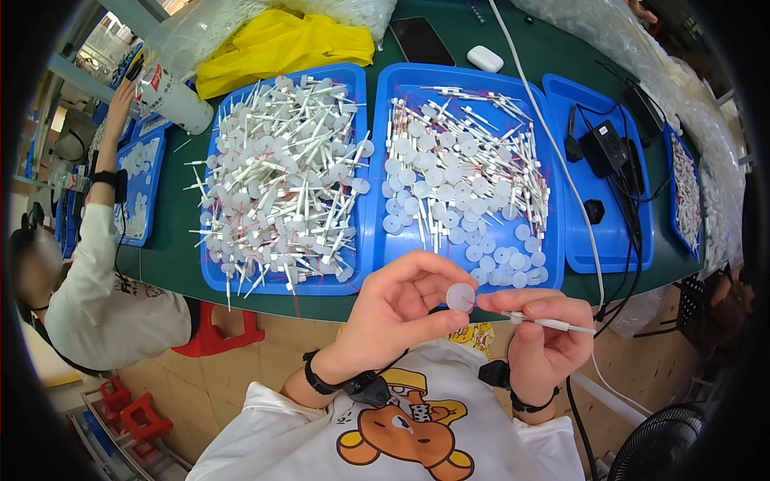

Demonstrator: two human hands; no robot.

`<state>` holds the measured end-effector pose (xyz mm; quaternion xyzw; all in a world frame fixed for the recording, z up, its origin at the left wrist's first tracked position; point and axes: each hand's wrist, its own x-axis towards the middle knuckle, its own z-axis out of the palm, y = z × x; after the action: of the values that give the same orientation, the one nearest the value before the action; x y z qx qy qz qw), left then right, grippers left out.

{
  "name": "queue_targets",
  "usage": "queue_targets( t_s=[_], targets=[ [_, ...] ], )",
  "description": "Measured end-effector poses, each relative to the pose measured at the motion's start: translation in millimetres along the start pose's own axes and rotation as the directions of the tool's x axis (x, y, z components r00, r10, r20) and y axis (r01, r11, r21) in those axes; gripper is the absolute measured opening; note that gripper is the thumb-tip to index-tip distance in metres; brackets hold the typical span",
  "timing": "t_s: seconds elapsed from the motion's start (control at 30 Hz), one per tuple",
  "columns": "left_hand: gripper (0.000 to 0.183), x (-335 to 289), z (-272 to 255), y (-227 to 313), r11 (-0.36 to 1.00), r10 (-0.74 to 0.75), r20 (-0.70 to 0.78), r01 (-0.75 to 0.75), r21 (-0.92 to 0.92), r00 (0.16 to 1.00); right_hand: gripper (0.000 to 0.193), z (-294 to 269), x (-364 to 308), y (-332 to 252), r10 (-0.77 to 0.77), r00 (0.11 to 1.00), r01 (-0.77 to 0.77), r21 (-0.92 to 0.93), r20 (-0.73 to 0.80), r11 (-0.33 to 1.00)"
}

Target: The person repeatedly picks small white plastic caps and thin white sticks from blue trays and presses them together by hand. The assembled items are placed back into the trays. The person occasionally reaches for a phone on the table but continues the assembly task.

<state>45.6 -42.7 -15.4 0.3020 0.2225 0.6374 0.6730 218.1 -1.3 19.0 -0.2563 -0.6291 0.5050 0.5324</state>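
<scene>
My left hand (401,309) pinches a small white round cap (460,297) between thumb and fingers, just in front of the table edge. My right hand (545,337) grips a thin white stick (553,324) that lies level, its tip pointing at the cap's centre. Behind the hands, a blue tray (473,80) holds loose white caps and sticks. To its left, another blue tray (353,76) is heaped with sticks that have caps fitted on them.
A third blue tray (597,252) on the right holds black chargers and cables. A white cable (553,152) crosses the green table (172,224). A yellow bag (281,44), phone (421,40) and white earbud case (484,58) lie at the back. Another person (96,289) works at the left.
</scene>
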Motion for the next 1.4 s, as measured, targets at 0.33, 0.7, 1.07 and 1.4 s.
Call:
queue_targets(
  t_s=[0.33,0.7,1.07,1.4],
  targets=[
    [0.039,-0.2,0.9,-0.9,0.997,-0.007,0.009,0.006,0.075,1.0,0.018,-5.6,-1.0,2.9,0.098,0.995,-0.095,0.148,-0.012,0.984],
    [0.04,-1.6,-4.8,3.6,0.963,0.061,0.002,-0.06,0.261,0.998,0.025,-19.4,16.9,-11.6,0.116,0.961,-0.009,-0.39,0.252,0.921],
    [0.034,-9.7,-4.8,17.2,0.823,0.076,-0.046,-0.036,0.566,0.996,0.019,-13.2,5.3,-9.3,0.04,0.933,0.149,-0.485,0.358,0.862],
    [0.029,-21.9,-4.0,31.5,0.749,-0.007,0.08,-0.048,0.66,0.997,0.008,-8.2,-14.7,-18.1,0.473,0.828,-0.455,-0.133,0.303,0.881]
  ],
)
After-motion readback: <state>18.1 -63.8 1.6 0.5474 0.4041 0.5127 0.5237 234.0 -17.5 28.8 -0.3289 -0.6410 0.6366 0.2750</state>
